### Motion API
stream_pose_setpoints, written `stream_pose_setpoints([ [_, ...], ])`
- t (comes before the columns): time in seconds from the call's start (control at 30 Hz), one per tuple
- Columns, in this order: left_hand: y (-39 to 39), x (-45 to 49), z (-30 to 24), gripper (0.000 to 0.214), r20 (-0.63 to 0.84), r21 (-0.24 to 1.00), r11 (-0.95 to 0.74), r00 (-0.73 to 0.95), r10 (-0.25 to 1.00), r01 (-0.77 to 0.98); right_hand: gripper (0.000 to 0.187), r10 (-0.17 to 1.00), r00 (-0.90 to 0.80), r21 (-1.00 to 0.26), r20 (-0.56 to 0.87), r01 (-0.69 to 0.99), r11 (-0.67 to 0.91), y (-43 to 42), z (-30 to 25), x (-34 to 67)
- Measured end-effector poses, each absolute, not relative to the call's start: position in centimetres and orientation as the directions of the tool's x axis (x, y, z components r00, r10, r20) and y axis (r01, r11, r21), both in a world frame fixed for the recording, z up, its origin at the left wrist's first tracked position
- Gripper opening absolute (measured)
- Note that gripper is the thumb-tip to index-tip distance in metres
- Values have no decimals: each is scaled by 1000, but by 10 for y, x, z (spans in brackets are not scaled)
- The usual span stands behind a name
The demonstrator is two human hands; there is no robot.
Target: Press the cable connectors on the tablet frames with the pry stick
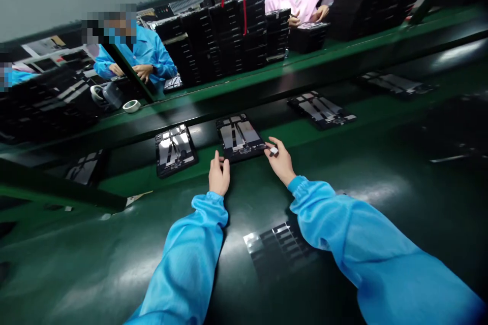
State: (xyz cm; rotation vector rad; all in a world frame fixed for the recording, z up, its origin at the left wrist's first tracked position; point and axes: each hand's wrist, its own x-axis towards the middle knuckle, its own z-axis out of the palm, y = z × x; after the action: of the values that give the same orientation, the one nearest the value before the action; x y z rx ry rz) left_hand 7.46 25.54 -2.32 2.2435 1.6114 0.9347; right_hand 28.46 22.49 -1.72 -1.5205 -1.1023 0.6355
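An opened tablet [244, 134] with its inner parts showing lies on the belt in front of me. My left hand [219, 175] is at its near left corner, fingers stretched and apart, holding nothing; I cannot tell whether the fingertips touch the case. At the near right corner is my right hand [281, 162], with thumb and fingers around a small white piece [273, 151] and fingertips against or very close to the tablet's edge. What the white piece is, I cannot make out.
More opened tablets [176, 150] lie along the belt, including another tablet [322, 110] to the right. A sheet with strips [282, 246] lies on the green table. Beyond a raised ledge stand black stacks [213, 43], a tape roll [131, 106] and co-workers. A green post [57, 188] crosses at left.
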Motion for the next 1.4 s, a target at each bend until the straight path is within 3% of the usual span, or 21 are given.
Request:
stream_pose_setpoints([
  [0.2, 153, 23, -22, 71, 299, 631, -359, 211, 930, 687, 48, 977, 202, -982, 75, 184, 38, 116, -17, 281],
  [0.3, 97, 3, -18, 68, 252, 664, -360, 258, 933, 655, 47, 998, 53, -981, 24, 193, 13, 61, -10, 283],
  [0.4, 65, -8, -14, 63, 211, 643, -351, 283, 936, 681, 47, 999, -47, -918, 23, 395, 40, 22, -4, 292],
  [0.5, 60, -11, -11, 64, 193, 606, -355, 301, 934, 712, 49, 983, -107, -715, 149, 675, 182, -9, -7, 298],
  [0.57, 63, -10, -9, 63, 182, 588, -360, 316, 931, 724, 54, 968, -193, -628, 162, 737, 252, -30, -11, 295],
  [0.67, 67, -8, -7, 59, 177, 583, -366, 326, 929, 726, 62, 946, -293, -633, 138, 708, 312, -54, -13, 279],
  [0.73, 69, -8, -6, 58, 186, 576, -373, 328, 926, 728, 58, 962, -240, -699, 132, 665, 261, -56, -11, 271],
  [0.87, 77, -9, -4, 64, 173, 537, -385, 349, 921, 751, 52, 996, 44, -856, 81, 515, 47, -15, -2, 274],
  [1.03, 77, -6, 0, 67, 120, 570, -380, 383, 916, 728, 54, 999, -32, -950, 10, 311, 19, 29, 1, 286],
  [1.23, 35, 3, 5, 71, 114, 524, -427, 436, 893, 737, 49, 997, -2, -953, -83, 292, -79, -13, -1, 308],
  [1.33, 22, 8, 18, 69, 156, 476, -470, 455, 877, 743, 46, 992, 123, -931, -19, 359, -63, -24, 12, 310],
  [1.4, 18, 13, 26, 56, 211, 469, -524, 485, 848, 711, 43, 979, 189, -888, 76, 459, -20, -24, 25, 301],
])
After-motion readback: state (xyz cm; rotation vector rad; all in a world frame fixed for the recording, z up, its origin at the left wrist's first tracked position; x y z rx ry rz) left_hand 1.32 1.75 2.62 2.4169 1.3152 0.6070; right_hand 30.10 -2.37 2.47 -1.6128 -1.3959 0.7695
